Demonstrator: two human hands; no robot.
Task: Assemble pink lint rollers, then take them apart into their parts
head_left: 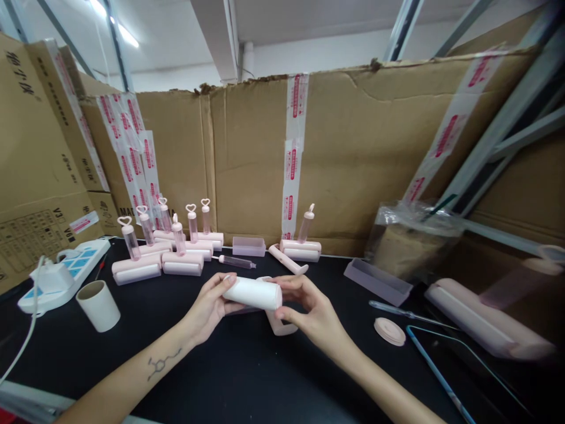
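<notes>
Both hands are closed on a white lint roller roll point(251, 292), held nearly level above the black table. My left hand point(210, 307) grips its left end, thumb on top. The fingers of my right hand point(309, 301) pinch the right end, where a pale pink rim shows. Just behind and below the roll lies a pink lint roller part point(282, 327), mostly hidden by the roll and my fingers. Further back, a pink handle-like piece point(288, 259) leans by an assembled pink lint roller point(300, 249) with a clear, heart-topped handle.
Several assembled lint rollers point(138, 268) stand at the back left, beside a loose clear handle point(237, 262). A cardboard tube point(99, 305) and white power strip point(66, 277) sit left. Rightward are a translucent cover point(377, 281), screwdriver point(410, 314), pink disc point(389, 331) and blue-edged tablet point(468, 371).
</notes>
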